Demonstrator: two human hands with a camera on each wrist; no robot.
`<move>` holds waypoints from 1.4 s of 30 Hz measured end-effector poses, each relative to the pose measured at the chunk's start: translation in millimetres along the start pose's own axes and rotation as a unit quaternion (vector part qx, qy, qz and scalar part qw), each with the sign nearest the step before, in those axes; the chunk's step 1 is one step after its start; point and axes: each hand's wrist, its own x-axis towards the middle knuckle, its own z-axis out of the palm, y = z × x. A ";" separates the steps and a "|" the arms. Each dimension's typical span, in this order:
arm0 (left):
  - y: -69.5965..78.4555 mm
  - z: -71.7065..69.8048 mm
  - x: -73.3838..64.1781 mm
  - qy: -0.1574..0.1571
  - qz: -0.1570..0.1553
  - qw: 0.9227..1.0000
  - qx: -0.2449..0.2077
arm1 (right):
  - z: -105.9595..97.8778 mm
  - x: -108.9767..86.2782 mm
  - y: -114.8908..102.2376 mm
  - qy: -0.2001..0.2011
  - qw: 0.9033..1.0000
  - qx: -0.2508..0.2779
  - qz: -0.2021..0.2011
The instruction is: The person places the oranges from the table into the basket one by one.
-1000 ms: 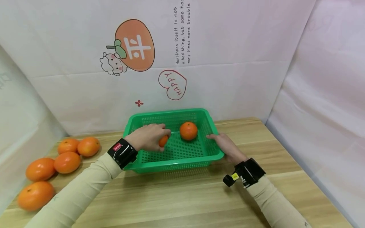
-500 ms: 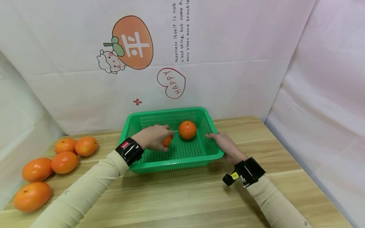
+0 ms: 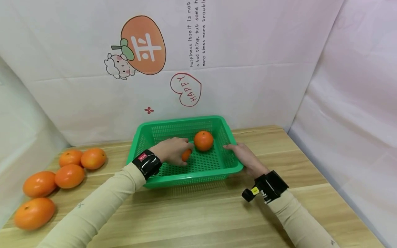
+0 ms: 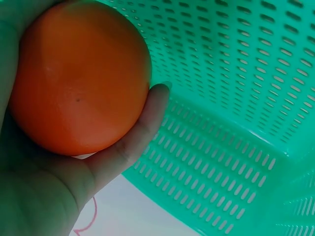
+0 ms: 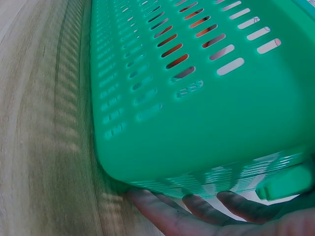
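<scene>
You get a bright, even head view with soft shadow beneath the green basket (image 3: 192,176) on the worktop (image 3: 198,213); your left-wrist view is dimmer, the held orange (image 4: 81,78) shaded, faintly glossy.

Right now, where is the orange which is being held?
In the head view, the held orange is inside the green basket, in the left grip, just left of the basket's other orange.

The pale, wood-grained worktop (image 3: 198,213) carries a green, rectangular, perforated plastic basket (image 3: 192,176). Left of the basket, well apart from it, five rounded, glossy orange fruits (image 3: 69,176) lie grouped directly on the surface.
</scene>
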 end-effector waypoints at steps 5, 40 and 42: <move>5.2 0.7 5.6 -0.008 0.006 1.000 -0.008 | 0.7 1.3 1.9 -0.002 1.000 0.003 0.000; 46.7 -4.1 41.5 -0.036 0.067 0.997 0.010 | -3.9 2.4 2.5 -0.010 1.000 -0.003 -0.007; 50.4 -4.5 43.8 -0.036 0.071 0.997 0.017 | -4.7 2.4 3.1 -0.010 1.000 -0.003 -0.007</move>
